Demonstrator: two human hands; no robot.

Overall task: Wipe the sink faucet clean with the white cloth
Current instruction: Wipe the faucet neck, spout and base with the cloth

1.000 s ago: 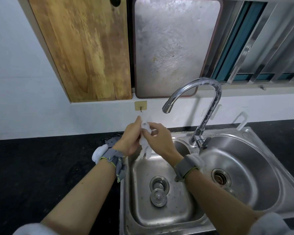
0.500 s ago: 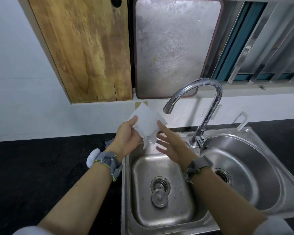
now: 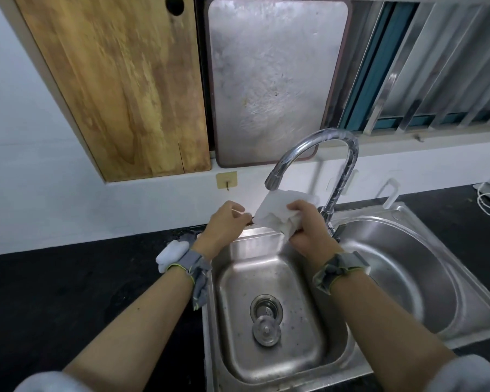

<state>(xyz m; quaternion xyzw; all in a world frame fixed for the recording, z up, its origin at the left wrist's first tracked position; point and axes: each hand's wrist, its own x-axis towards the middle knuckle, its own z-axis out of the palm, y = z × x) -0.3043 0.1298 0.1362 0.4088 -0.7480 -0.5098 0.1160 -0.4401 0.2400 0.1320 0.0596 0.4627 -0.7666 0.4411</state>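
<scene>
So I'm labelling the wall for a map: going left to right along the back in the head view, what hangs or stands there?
Wooden cutting board → metal tray → window louvres.

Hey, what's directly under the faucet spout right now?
The white cloth, gripped in the right hand, sits just below the faucet spout tip. Beneath that is the left sink basin with its drain strainer and loose stopper. The cloth hides part of the basin's back wall.

We note a white wall (image 3: 26,142) at nine o'clock, a black countertop (image 3: 68,284) below, and a louvred window (image 3: 436,66) at two o'clock.
</scene>
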